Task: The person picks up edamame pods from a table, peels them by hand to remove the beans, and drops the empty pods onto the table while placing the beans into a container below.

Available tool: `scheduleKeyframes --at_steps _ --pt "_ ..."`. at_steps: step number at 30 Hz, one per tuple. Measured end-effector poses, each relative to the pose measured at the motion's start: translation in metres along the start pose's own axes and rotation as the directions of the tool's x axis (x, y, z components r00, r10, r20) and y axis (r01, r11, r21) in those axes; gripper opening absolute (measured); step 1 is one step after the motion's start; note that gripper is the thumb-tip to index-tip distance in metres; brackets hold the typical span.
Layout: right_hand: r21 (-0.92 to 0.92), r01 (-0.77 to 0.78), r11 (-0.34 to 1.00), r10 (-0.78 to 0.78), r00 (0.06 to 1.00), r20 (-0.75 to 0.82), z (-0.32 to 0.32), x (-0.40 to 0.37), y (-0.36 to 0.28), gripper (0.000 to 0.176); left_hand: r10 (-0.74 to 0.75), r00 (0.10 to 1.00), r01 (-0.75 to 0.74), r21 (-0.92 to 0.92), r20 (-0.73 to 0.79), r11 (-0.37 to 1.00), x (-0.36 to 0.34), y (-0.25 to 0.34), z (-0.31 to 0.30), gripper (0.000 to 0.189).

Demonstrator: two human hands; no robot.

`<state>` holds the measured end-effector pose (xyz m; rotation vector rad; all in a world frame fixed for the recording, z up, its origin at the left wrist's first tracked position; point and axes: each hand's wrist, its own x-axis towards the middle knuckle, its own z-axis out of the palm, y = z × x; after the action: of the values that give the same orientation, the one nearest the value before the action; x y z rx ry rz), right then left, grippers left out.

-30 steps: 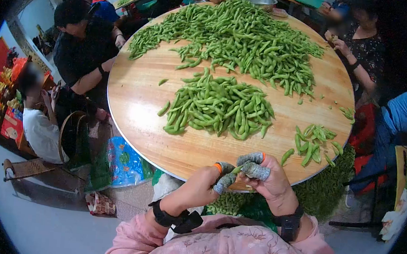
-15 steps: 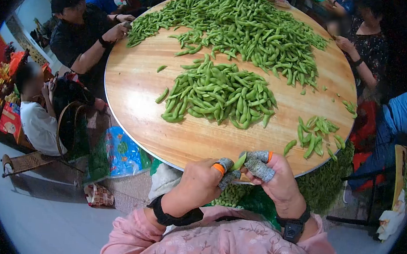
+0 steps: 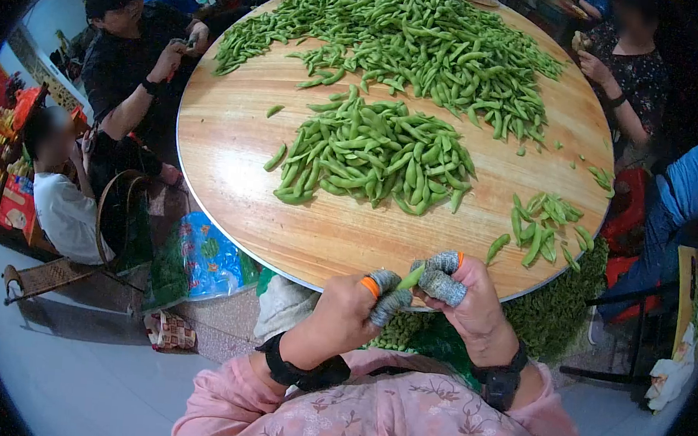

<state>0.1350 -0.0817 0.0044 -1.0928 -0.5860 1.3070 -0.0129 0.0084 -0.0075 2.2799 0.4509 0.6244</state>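
At the edge of a round wooden table (image 3: 231, 159), the left hand (image 3: 348, 308) and right hand (image 3: 466, 297), fingertips sleeved in grey, pinch one green pod (image 3: 411, 277) between them. Pod heaps (image 3: 374, 158) cover the tabletop; other people sit around it.

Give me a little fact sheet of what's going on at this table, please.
Hands: left hand and right hand pinch one green pod between them
Finger wear: knit guards
Surface: round wooden table
Centre: big pile of pods
Right edge: small pile
Far side: wide heap
Company: person in black at left
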Motion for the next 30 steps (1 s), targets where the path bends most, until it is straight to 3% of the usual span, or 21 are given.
scheduleKeyframes --at_steps 1,2,4,5,7,8,10,12,14,16,19,22,25,27,28,30 --pt "0.000 -0.001 1.000 0.001 1.000 0.000 0.000 0.001 0.003 0.010 -0.125 0.992 0.125 -0.229 0.012 0.965 -0.001 0.000 0.002 0.010" --pt "0.031 0.037 0.999 -0.038 0.999 0.028 -0.001 0.002 0.007 0.012 -0.126 0.992 0.125 -0.229 0.012 0.965 0.000 0.001 0.001 0.010" --pt "0.063 0.076 0.995 -0.080 0.995 0.056 -0.001 0.005 0.010 0.016 -0.297 0.951 0.296 -0.521 0.084 0.801 0.002 0.005 -0.001 0.010" --pt "0.023 0.103 0.994 -0.104 0.994 0.032 0.000 0.005 0.011 0.014 -0.298 0.951 0.297 -0.520 0.084 0.801 0.002 0.004 -0.001 0.010" --pt "-0.018 0.132 0.991 -0.132 0.991 0.007 0.000 0.006 0.011 0.013 -0.384 0.895 0.426 -0.691 0.228 0.584 0.002 0.000 0.001 0.016" --pt "-0.108 0.150 0.983 -0.149 0.989 0.021 0.000 0.006 0.011 0.012 -0.383 0.895 0.425 -0.691 0.227 0.585 0.003 0.001 0.001 0.016" --pt "-0.197 0.166 0.966 -0.161 0.986 0.038 0.000 0.005 0.010 0.010 -0.164 0.985 0.174 -0.409 0.059 0.896 0.006 0.003 0.003 0.019" --pt "-0.230 0.100 0.968 -0.090 0.994 0.056 0.002 0.003 0.005 0.008 -0.122 0.992 0.128 -0.421 0.042 0.898 0.007 0.002 0.005 0.020" --pt "-0.212 0.134 0.968 -0.111 0.987 0.115 -0.005 0.001 0.008 0.008 -0.077 0.997 0.081 -0.432 0.027 0.898 0.008 0.002 0.002 0.022" --pt "-0.191 0.163 0.968 -0.130 0.976 0.174 -0.008 0.001 0.008 0.008 -0.275 0.874 0.486 -0.737 0.401 0.470 0.005 0.002 -0.008 0.024" --pt "-0.057 0.106 0.993 -0.091 0.970 0.226 -0.006 0.002 0.004 0.009 -0.234 0.899 0.436 -0.697 0.371 0.569 0.006 0.000 -0.007 0.025" --pt "-0.131 0.103 0.986 -0.084 0.985 0.148 0.000 0.002 0.005 0.009 -0.274 0.928 0.372 -0.629 0.252 0.682 0.009 0.005 -0.007 0.024" --pt "-0.211 0.130 0.969 -0.117 0.990 0.073 0.000 0.002 0.008 0.008 -0.295 0.925 0.380 -0.581 0.239 0.720 0.010 0.000 -0.002 0.014" --pt "-0.399 0.212 0.892 -0.216 0.976 0.036 -0.004 0.002 0.009 0.009 -0.277 0.939 0.343 -0.565 0.203 0.750 0.012 -0.001 0.003 0.010" --pt "-0.398 0.204 0.895 -0.211 0.977 0.025 -0.006 0.001 0.008 0.009 -0.256 0.953 0.304 -0.545 0.164 0.781 0.012 -0.002 0.007 0.008" --pt "-0.412 0.297 0.861 -0.371 0.922 -0.111 -0.013 0.004 0.003 0.011 -0.270 0.952 0.307 -0.441 0.146 0.843 0.014 -0.005 0.006 0.012"
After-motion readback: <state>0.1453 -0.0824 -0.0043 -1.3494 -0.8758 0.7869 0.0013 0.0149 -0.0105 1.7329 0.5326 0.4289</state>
